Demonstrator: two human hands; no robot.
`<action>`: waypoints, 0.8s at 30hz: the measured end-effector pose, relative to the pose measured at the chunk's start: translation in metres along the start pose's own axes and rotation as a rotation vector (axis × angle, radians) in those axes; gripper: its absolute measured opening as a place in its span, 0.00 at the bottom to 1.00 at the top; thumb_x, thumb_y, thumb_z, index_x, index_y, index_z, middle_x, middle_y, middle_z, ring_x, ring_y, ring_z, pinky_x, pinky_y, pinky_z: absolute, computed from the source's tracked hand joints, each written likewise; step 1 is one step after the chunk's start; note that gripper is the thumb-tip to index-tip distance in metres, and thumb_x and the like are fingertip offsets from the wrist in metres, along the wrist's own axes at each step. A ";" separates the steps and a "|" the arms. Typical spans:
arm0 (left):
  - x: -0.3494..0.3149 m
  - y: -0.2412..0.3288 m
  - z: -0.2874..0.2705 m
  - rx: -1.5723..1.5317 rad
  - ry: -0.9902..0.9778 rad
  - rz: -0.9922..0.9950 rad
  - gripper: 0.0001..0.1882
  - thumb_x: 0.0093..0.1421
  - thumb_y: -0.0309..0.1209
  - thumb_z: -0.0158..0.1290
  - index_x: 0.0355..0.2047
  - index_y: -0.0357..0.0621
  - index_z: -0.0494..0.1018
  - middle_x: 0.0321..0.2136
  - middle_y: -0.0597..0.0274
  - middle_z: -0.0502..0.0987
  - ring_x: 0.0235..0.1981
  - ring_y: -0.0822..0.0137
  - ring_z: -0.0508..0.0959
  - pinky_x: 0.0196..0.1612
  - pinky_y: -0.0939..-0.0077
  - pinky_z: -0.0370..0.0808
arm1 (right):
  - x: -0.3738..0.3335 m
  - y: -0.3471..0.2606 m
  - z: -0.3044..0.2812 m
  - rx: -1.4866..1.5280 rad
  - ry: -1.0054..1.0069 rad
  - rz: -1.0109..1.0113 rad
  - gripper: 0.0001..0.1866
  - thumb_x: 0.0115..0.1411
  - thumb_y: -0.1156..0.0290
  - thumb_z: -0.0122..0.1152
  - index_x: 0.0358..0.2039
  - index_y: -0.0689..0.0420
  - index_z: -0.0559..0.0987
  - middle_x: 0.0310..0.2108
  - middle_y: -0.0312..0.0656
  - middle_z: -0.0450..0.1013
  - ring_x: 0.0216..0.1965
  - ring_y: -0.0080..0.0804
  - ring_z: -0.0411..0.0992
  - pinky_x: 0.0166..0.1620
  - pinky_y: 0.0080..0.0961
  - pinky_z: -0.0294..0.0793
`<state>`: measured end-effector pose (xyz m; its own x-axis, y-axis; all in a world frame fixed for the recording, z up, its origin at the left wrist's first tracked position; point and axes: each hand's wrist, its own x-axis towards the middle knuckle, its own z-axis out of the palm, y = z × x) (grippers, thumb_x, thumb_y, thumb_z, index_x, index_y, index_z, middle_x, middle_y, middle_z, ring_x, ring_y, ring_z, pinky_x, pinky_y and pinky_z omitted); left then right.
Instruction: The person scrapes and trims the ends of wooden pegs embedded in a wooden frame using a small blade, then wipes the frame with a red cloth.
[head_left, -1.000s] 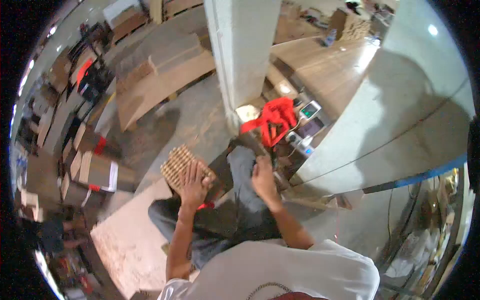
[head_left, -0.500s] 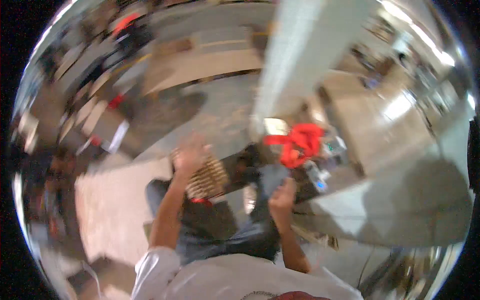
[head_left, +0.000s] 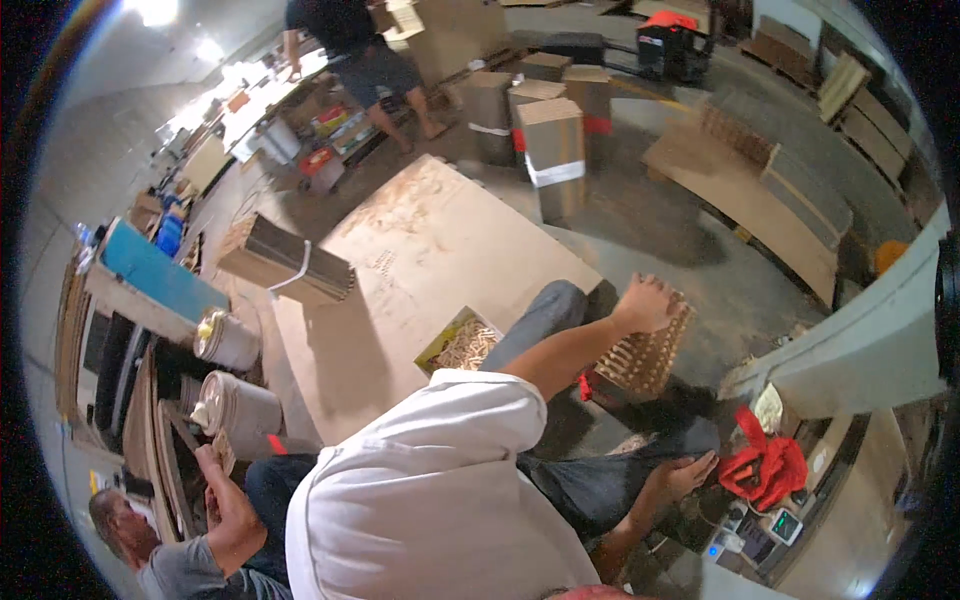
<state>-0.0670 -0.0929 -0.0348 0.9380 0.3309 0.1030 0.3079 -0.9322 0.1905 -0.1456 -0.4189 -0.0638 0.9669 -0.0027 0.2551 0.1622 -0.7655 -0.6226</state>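
My left hand (head_left: 650,305) is closed over the top of a brown block studded with rows of light wooden pegs (head_left: 642,355), which stands on the floor before my knees. My right hand (head_left: 690,475) lies by my right knee, its fingers loosely stretched and nothing visible in it. Near that hand a bunched red cloth or strap (head_left: 764,464) lies beside small electronic devices (head_left: 783,527). By my left thigh sits an open box (head_left: 432,357) of loose wooden dowels (head_left: 467,346).
A large pale board (head_left: 450,225) spreads on my left, bearing a strapped brown stack (head_left: 290,262). More strapped stacks (head_left: 552,145) stand beyond. White buckets (head_left: 240,408) and a seated person (head_left: 215,545) are at the left. Another person (head_left: 350,50) stands far off; a pale pillar (head_left: 850,335) rises at right.
My view has swung left, bringing the pale board, dowel box and both people into sight. My left hand stays on the peg-studded block; my right hand has loosened from a fist.
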 end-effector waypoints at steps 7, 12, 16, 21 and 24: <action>0.004 -0.003 0.010 -0.075 0.059 0.011 0.35 0.71 0.57 0.37 0.52 0.36 0.75 0.39 0.47 0.79 0.46 0.47 0.75 0.53 0.46 0.66 | -0.004 0.013 -0.010 0.040 0.029 -0.117 0.24 0.73 0.66 0.40 0.66 0.63 0.66 0.66 0.62 0.61 0.64 0.63 0.62 0.63 0.56 0.64; 0.003 -0.005 0.014 -0.058 0.083 0.020 0.35 0.72 0.57 0.36 0.52 0.34 0.74 0.36 0.46 0.80 0.46 0.46 0.74 0.54 0.43 0.66 | 0.000 0.047 -0.003 -0.055 0.115 -0.157 0.23 0.71 0.71 0.43 0.64 0.62 0.68 0.64 0.63 0.64 0.63 0.63 0.64 0.63 0.55 0.65; 0.005 -0.006 0.011 -0.081 -0.011 0.007 0.35 0.73 0.55 0.33 0.54 0.34 0.74 0.40 0.47 0.80 0.52 0.45 0.73 0.60 0.40 0.64 | 0.001 0.063 0.001 -0.055 0.149 -0.182 0.21 0.71 0.71 0.45 0.62 0.62 0.71 0.62 0.64 0.65 0.62 0.63 0.65 0.63 0.55 0.66; 0.006 -0.001 -0.001 -0.052 -0.083 -0.055 0.34 0.73 0.55 0.32 0.58 0.37 0.71 0.42 0.47 0.81 0.55 0.45 0.74 0.62 0.40 0.65 | 0.004 0.053 -0.004 -0.268 0.267 -0.392 0.20 0.73 0.65 0.46 0.63 0.57 0.71 0.67 0.59 0.60 0.63 0.58 0.65 0.54 0.53 0.72; 0.004 0.000 -0.003 -0.049 -0.087 -0.026 0.34 0.72 0.55 0.36 0.60 0.37 0.69 0.41 0.45 0.81 0.54 0.45 0.74 0.60 0.42 0.66 | 0.019 0.021 0.011 -0.016 0.243 -0.389 0.21 0.73 0.64 0.47 0.63 0.57 0.70 0.67 0.57 0.60 0.63 0.57 0.65 0.57 0.52 0.71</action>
<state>-0.0639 -0.0911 -0.0315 0.9406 0.3393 0.0125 0.3266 -0.9143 0.2394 -0.1220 -0.4279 -0.0805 0.7602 0.1376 0.6350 0.4993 -0.7490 -0.4355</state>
